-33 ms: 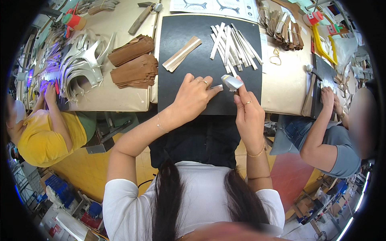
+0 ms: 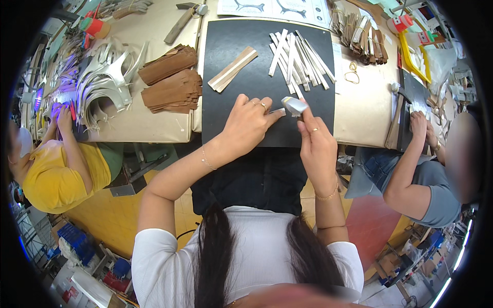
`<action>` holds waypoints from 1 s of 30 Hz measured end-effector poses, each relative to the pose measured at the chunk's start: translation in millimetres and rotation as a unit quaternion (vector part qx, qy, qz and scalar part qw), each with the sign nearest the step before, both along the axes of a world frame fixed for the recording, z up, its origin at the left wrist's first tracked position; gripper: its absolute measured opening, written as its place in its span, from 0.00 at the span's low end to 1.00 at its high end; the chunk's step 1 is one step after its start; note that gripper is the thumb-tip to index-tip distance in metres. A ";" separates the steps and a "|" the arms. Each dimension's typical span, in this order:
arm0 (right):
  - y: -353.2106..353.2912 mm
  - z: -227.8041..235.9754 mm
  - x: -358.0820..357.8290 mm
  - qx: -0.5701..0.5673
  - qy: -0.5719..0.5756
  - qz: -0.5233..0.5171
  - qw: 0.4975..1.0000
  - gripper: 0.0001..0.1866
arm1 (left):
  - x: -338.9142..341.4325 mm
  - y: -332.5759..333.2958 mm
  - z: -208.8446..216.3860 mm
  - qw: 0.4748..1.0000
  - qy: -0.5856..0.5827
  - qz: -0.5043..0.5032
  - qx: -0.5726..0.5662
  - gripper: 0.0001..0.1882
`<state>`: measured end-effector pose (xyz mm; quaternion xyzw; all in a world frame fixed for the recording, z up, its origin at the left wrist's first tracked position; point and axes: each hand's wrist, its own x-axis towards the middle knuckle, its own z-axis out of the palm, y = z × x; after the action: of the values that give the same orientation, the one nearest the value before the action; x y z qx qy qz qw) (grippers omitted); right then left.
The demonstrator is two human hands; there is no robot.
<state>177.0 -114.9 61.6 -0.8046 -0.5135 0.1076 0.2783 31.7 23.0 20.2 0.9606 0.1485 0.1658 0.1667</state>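
Note:
My left hand (image 2: 246,123) is closed over the black mat (image 2: 226,123), its thumb and forefinger pinching a narrow pale strip (image 2: 279,112) whose end juts to the right. Just right of it, my right hand (image 2: 317,141) grips a small, shiny grey-white blocky piece (image 2: 295,106) with a yellowish edge; its exact kind is unclear. Beyond my hands lies a loose pile of white strips (image 2: 300,59). On the mat's left, brown strips with a white strip along them (image 2: 232,70) lie slanted.
Stacked brown leather pieces (image 2: 172,90) and curved white cut pieces (image 2: 110,77) lie leftward. A hammer (image 2: 181,25) rests behind them. Bundled strips (image 2: 362,38), rubber bands (image 2: 352,73) and a yellow tray (image 2: 411,56) are at right. Co-workers sit on both sides.
The grey-white piece in my right hand has tilted very slightly. My left hand keeps nearly the same place and grip.

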 end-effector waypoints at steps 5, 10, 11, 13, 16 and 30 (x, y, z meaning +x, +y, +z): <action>6.9 -8.8 6.2 0.017 -0.032 -0.018 0.999 0.25 | 8.0 -1.5 -5.4 0.999 -0.010 0.027 -0.023 0.18; 6.4 -10.8 5.8 -0.024 -0.031 -0.005 0.999 0.23 | 10.5 -1.4 -4.9 0.998 -0.025 0.045 -0.033 0.15; 6.8 -10.7 6.1 -0.053 -0.041 0.002 0.998 0.22 | 9.4 1.6 -4.0 0.997 -0.022 0.049 -0.049 0.15; 7.4 -10.2 5.6 -0.065 -0.054 0.004 0.996 0.22 | 5.9 6.4 -1.4 0.995 -0.005 0.053 -0.084 0.14; 8.7 -8.6 5.2 -0.085 -0.047 -0.002 0.995 0.20 | 4.2 10.2 2.6 0.997 0.003 0.037 -0.063 0.11; 4.2 -8.1 8.6 -0.043 -0.003 -0.018 0.999 0.22 | 26.8 -3.5 -5.5 0.989 -0.043 0.124 -0.061 0.06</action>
<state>185.6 -110.7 53.5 -0.8250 -0.4949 0.1220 0.2442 58.5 19.5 14.8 0.9147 0.2694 0.2166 0.2095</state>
